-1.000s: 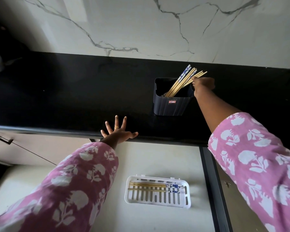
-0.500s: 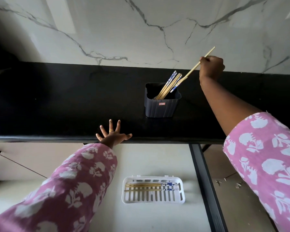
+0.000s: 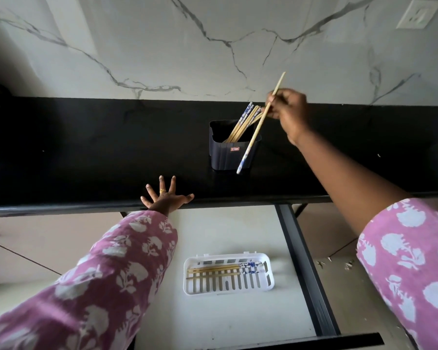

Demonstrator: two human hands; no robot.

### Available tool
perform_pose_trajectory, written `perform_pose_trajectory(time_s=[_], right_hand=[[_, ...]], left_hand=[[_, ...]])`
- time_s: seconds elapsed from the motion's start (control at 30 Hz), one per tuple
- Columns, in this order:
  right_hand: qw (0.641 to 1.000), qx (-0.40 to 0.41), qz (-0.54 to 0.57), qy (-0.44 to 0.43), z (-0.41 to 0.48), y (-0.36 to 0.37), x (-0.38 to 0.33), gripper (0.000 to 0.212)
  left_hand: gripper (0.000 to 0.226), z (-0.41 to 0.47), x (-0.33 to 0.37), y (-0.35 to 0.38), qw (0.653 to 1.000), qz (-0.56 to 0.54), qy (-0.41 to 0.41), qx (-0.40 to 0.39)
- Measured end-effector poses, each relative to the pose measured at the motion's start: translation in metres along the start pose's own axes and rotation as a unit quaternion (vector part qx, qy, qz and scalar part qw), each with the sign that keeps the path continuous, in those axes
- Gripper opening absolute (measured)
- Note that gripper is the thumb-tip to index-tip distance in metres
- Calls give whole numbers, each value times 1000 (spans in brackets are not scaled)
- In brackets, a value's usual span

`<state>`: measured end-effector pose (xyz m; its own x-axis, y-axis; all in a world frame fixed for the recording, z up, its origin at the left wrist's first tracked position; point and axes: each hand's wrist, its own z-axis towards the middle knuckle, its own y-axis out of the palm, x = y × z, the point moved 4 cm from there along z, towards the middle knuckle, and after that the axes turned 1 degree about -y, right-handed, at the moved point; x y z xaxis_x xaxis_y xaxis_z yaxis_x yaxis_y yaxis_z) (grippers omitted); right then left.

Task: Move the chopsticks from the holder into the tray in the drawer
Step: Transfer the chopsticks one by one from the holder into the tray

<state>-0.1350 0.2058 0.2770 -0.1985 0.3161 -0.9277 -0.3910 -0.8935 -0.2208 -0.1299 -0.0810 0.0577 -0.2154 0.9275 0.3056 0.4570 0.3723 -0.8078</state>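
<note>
A dark holder point(image 3: 224, 157) stands on the black counter point(image 3: 86, 152) with several bamboo chopsticks point(image 3: 243, 123) leaning in it. My right hand point(image 3: 290, 111) is above and right of the holder, shut on one chopstick point(image 3: 257, 132) held clear of it, its blue-patterned end hanging down in front of the holder. My left hand point(image 3: 166, 198) rests flat with fingers spread on the counter's front edge. Below, a white slotted tray point(image 3: 228, 286) lies in the open drawer point(image 3: 238, 319) with a few chopsticks point(image 3: 220, 270) laid across it.
A white marble wall point(image 3: 213, 46) rises behind the counter, with a socket point(image 3: 419, 13) at top right. The drawer's dark side rail point(image 3: 304, 269) runs down the right of the tray. Floor with small crumbs point(image 3: 339, 263) lies right of the drawer.
My right hand has lifted one chopstick out of the holder and swung its patterned end down in front of the holder. My left hand has stayed on the counter edge.
</note>
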Motion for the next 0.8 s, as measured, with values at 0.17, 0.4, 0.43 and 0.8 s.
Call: perform_pose_trajectory(time_s=[0.17,0.4,0.43,0.8], right_hand=[[979,-132,-154,-2,-64,51,43,16],[873,-388,-291,-49,-184,125,120,16],[846,-425,-317,-52,-200,132,132,18],[700,-577,-420,10,-302,156,212,41]], left_hand=[[91,2,0,1,1000,0,0,4],[92,4,0,1,1000,-2,-3,6],[92,4,-1,1,1000,-4,-4,4],[91,10,2,1,1000,0,-21,1]])
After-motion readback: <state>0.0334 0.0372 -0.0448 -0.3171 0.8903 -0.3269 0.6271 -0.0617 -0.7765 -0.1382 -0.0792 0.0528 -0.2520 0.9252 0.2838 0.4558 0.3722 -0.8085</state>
